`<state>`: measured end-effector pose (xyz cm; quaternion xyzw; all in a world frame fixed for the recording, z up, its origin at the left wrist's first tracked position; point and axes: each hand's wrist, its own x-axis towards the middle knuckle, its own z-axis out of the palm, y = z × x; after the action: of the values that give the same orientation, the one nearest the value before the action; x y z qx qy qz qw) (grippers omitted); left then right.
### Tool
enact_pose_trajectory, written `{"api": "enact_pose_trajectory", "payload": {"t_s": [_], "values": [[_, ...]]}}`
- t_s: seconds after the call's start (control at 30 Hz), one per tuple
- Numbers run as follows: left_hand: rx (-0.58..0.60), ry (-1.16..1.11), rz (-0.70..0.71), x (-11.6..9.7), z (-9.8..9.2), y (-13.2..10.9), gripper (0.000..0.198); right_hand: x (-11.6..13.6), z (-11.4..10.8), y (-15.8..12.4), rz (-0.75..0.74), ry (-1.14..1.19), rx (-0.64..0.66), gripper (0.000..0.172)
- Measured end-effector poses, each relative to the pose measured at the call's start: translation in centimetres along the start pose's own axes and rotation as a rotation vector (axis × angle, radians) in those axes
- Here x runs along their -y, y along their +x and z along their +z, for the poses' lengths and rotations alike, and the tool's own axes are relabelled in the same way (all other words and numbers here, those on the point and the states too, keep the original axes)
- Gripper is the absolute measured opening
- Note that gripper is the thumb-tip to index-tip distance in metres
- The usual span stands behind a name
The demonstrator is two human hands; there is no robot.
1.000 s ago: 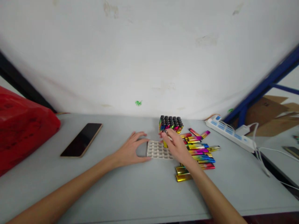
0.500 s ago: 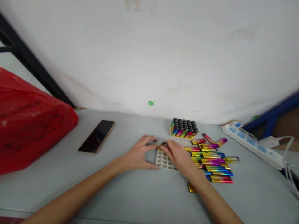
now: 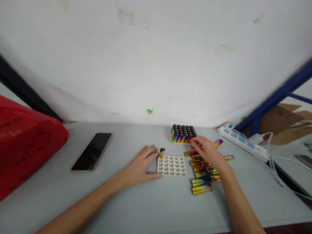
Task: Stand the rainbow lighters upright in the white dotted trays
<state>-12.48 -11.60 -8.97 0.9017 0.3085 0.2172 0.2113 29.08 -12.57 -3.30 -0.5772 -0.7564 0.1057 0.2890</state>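
A white tray point(image 3: 172, 165) with rows of round hollows lies on the grey table. One lighter point(image 3: 162, 153) with a black top stands upright in its back left hollow. My left hand point(image 3: 140, 165) has its fingers spread around the tray's left edge, thumb at the front corner, and holds nothing. My right hand point(image 3: 207, 150) is over the back of the pile of loose shiny lighters point(image 3: 201, 181); its fingers are bent together near a lighter, and what is between them is too small to make out. Behind, a full block of upright lighters point(image 3: 184, 134) stands in another tray.
A phone point(image 3: 92, 152) lies at the left, beside a red plastic bag point(image 3: 29, 139). A white power strip point(image 3: 243, 143) with cables runs along the right. A wall point(image 3: 156, 65) rises behind the table, and cardboard boxes point(image 3: 280, 123) show beyond the right frame.
My right hand has let go of the lighter at the tray's back left corner and moved right to the loose lighters. The view has shifted to the right. My left hand stays at the tray.
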Motion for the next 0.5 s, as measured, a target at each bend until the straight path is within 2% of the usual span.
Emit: {"api": "enact_pose_trajectory", "payload": {"t_s": [0.1,0.17,0.33,0.5], "values": [[-0.019,0.004,-0.016,0.4,0.2,-0.3,0.087,-3.1,-1.5,-0.1,0.060,-0.017,0.066,0.019],[-0.022,0.006,-0.027,0.6,0.5,-0.4,0.086,-4.1,-1.8,-0.2,0.097,-0.006,0.088,0.016],[-0.028,0.005,-0.049,0.8,0.6,-0.4,0.088,-4.5,-1.8,0.0,0.121,0.023,0.098,0.017],[-0.033,-0.013,-0.025,0.2,-0.3,0.1,0.080,-4.2,-2.2,0.2,0.117,0.034,0.087,0.022]]}}
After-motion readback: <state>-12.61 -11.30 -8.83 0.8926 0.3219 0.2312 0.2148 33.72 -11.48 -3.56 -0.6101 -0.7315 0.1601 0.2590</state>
